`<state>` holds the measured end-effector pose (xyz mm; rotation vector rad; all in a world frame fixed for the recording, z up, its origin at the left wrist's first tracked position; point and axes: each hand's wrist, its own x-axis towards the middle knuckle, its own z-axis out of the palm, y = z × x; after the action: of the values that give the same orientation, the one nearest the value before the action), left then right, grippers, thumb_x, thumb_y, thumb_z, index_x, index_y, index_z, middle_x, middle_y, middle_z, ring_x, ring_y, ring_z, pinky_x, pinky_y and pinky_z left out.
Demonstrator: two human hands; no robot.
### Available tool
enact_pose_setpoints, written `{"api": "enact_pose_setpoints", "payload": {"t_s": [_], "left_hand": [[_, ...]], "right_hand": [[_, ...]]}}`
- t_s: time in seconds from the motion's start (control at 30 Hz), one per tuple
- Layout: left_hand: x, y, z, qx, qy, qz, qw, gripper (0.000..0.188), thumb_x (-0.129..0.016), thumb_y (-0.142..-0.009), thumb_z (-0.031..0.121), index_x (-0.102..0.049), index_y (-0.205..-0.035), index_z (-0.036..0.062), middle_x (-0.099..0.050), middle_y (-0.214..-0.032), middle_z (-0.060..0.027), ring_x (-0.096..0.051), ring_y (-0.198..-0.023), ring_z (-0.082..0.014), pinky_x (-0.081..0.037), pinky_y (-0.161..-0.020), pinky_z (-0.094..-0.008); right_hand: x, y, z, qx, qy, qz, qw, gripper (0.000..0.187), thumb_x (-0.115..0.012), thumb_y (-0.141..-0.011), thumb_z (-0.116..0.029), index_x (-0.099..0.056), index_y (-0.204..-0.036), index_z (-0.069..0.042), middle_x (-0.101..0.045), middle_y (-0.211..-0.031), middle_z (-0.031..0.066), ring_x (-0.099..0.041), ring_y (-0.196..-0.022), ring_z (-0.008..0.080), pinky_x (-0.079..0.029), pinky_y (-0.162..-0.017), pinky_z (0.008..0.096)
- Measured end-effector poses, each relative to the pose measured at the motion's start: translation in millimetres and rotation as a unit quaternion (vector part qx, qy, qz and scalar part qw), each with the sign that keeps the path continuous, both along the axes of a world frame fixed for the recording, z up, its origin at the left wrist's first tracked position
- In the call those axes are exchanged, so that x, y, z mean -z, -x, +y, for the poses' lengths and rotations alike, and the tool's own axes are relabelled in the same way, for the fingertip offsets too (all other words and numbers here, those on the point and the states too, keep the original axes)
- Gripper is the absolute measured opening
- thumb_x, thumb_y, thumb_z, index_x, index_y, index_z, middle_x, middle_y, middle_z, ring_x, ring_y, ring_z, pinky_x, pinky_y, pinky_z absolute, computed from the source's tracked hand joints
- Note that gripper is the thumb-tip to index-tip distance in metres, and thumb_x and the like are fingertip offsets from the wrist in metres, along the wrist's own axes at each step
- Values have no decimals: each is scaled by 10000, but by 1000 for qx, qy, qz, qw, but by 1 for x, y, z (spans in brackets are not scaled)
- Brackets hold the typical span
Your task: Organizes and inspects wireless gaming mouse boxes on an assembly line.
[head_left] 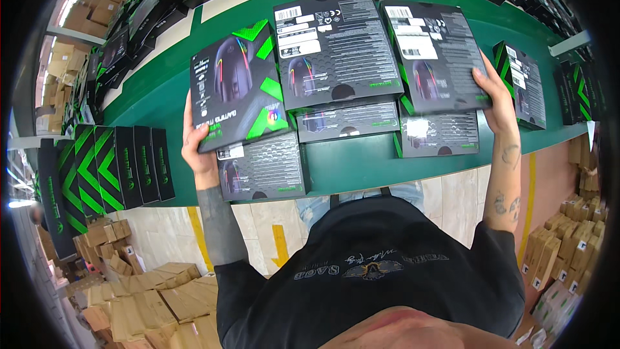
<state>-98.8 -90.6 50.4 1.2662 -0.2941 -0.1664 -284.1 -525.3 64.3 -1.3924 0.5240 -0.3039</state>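
My left hand [199, 145] grips the lower left edge of a black and green mouse box [258, 105], front face up, its thumb over the edge. My right hand [496, 95] holds the right edge of another mouse box [445, 45], back face up, with the thumb on top. Between these two lies a third mouse box [339, 45], back face up; whether it is squeezed by them or rests on what is beneath, I cannot tell. Partly covered under the three are a left lower box [261, 171], a middle lower box [352, 123] and a right lower box [442, 136].
The green table [352, 161] carries a row of upright boxes [106, 168] at left and a standing box [522, 84] at right. More boxes [155, 13] line the far left. Brown cartons [145, 310] are stacked on the floor at lower left, others [562, 245] at right.
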Motion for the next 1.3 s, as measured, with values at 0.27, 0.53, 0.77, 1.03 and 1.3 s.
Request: {"api": "enact_pose_setpoints", "payload": {"t_s": [0.27,0.53,0.77,1.03,1.3], "left_hand": [[2,13,13,8,-38,-14,999,854,-530,-642,205,-226,-1397,-55,-380,-1366,-198,-414,-1243,-269,-287,-1058,-335],[27,71,56,0,-67,11,998,841,-503,-720,352,-211,-1409,-32,-349,-1387,-176,-383,-1258,-260,-296,-1044,-340],[41,51,37,-66,174,45,981,623,-369,-871,437,-397,-1321,7,-454,-1309,-154,-429,-1214,-286,-331,-1018,-443],[-2,-2,32,-24,-138,-55,989,614,-469,-785,148,-340,-1344,-70,-428,-1334,-183,-421,-1236,-246,-289,-1049,-336],[-56,35,-92,79,-607,-496,616,807,-588,-771,566,-443,-1272,-49,-398,-1360,-215,-331,-1282,-399,-222,-1079,-444]], "right_hand": [[10,5,-1,-64,85,-21,994,670,-600,-809,-200,-323,-1377,24,-424,-1355,133,-395,-1244,196,-250,-1042,280],[30,77,21,-12,-6,-46,999,839,-598,-723,-335,-256,-1399,25,-341,-1404,159,-319,-1301,272,-194,-1082,353],[50,34,15,45,-172,-171,969,644,-506,-803,-250,-338,-1355,35,-517,-1248,148,-509,-1118,250,-365,-979,346],[28,4,16,26,-71,-105,992,547,-543,-826,-238,-405,-1289,19,-508,-1222,115,-477,-1127,192,-341,-970,288],[23,1,13,5,-49,-99,994,557,-518,-843,-196,-378,-1332,30,-500,-1252,137,-492,-1130,178,-364,-957,264]]}}
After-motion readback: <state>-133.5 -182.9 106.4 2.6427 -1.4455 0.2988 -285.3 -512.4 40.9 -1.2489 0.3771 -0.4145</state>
